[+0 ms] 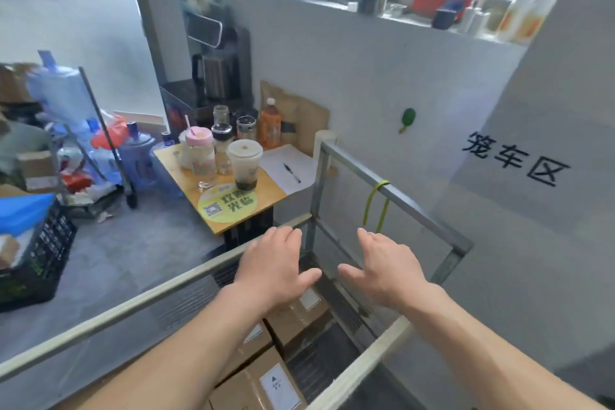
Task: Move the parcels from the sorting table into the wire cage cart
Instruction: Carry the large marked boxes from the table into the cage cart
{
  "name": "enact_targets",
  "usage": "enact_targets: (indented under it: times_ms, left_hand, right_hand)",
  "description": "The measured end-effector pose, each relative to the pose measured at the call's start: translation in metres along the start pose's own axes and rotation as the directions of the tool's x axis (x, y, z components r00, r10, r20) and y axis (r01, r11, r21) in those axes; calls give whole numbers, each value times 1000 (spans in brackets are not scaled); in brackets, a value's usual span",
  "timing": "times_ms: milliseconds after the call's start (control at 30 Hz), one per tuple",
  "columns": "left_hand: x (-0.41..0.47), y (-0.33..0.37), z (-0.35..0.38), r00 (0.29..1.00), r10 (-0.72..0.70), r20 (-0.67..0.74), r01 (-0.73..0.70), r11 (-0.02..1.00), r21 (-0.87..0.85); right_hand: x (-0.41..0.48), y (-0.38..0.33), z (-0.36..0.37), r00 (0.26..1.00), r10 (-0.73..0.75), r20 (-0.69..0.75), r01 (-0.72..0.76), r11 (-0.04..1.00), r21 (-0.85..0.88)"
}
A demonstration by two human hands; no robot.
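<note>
- Cardboard parcels (pixel 301 313) already lie in the cart (pixel 409 201), right below my fingers (pixel 288 236).
- My left hand (pixel 269 266) and right hand (pixel 386 266) hover spread wide, empty.
- Sorting tabletop unseen, so what's left I can't tell.

The cart (pixel 133 306) is standing on the grey floor (pixel 133 260), and brown parcels (pixel 253 386) are lying side by side on its bottom, white labels facing up. Just beyond the cart's far left corner, a small wooden bench (pixel 269 198) is carrying a round yellow sticker (pixel 228 204), a lidded cup (pixel 244 163), a pink-lidded cup (pixel 199 151), glass jars (pixel 222 147), an orange bottle (pixel 270 128) and a paper sheet (pixel 283 160) with a pen (pixel 292 172) lying on it. Left of the cart, a black crate (pixel 43 253) and water jugs (pixel 137 156) are sitting on the floor.
</note>
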State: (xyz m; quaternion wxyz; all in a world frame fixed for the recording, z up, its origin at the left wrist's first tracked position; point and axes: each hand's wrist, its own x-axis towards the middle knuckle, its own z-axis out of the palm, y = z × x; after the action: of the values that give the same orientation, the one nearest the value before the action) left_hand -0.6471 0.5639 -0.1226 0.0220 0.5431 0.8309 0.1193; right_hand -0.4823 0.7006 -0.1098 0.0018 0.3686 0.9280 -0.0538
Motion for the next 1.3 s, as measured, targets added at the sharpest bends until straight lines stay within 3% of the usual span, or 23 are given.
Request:
enact_targets:
  times_ms: [467, 667, 1000, 1300]
  left_hand:
    - [-21, 168, -16, 972, 229, -58, -229, 973, 16]
    - [-21, 224, -10, 924, 381, -17, -381, 925, -5]
    - [-60, 314, 7, 739, 672, 36, -664, 737, -124]
    - [-146, 386, 25, 466, 880, 91, -843, 473, -257]
  right_hand:
    - [-129, 118, -48, 970, 225, -89, -222, 974, 47]
    - [-186, 152, -63, 915, 383, -129, -377, 923, 70]
    - [-316, 170, -61, 700, 699, -146, -702, 711, 35]
    - [-466, 147, -46, 423, 892, -162, -890, 442, 107]
